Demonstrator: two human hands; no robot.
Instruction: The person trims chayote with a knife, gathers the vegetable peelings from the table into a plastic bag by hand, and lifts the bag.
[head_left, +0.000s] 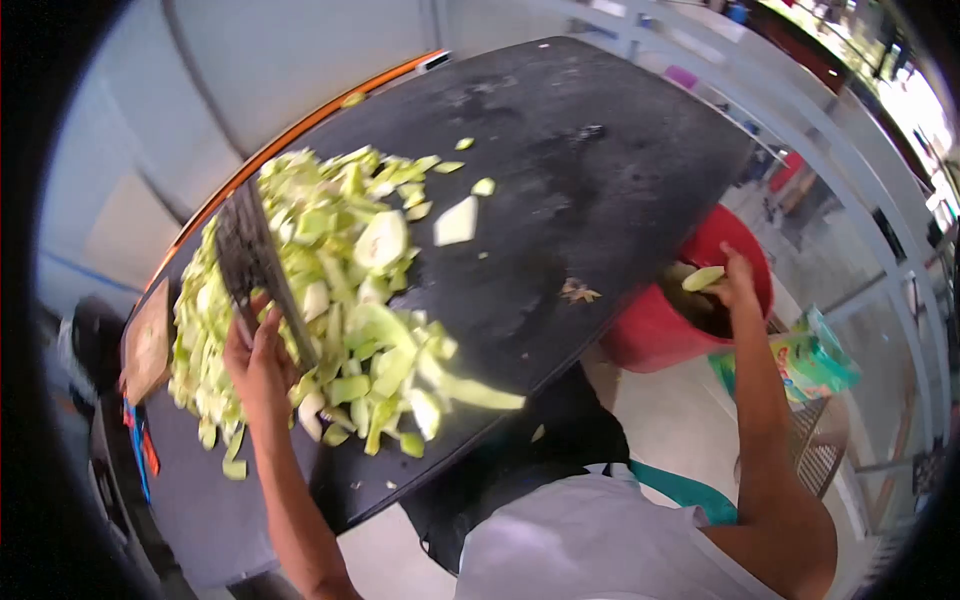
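Observation:
My left hand (pixel 262 365) is closed around the lower end of a dark flat tool with a straight grey edge (pixel 250 255); motion blur hides its exact kind. It stands tilted over a large heap of pale green vegetable slices (pixel 335 215), peel-like strips among them. At the right, my right hand (pixel 738 280) is at the mouth of a red bucket (pixel 650 330), fingers closed on a pale green vegetable piece (pixel 705 279). More pale pieces show dimly inside the bucket. A larger cut piece (pixel 456 221) lies apart from the heap.
The black table (pixel 560 190) has an orange strip (pixel 300 125) along the wall side. A wooden board (pixel 148 340) lies at the left edge. A green plastic packet (pixel 800 360) is beside the bucket, and white metal railings (pixel 820 130) stand at the right.

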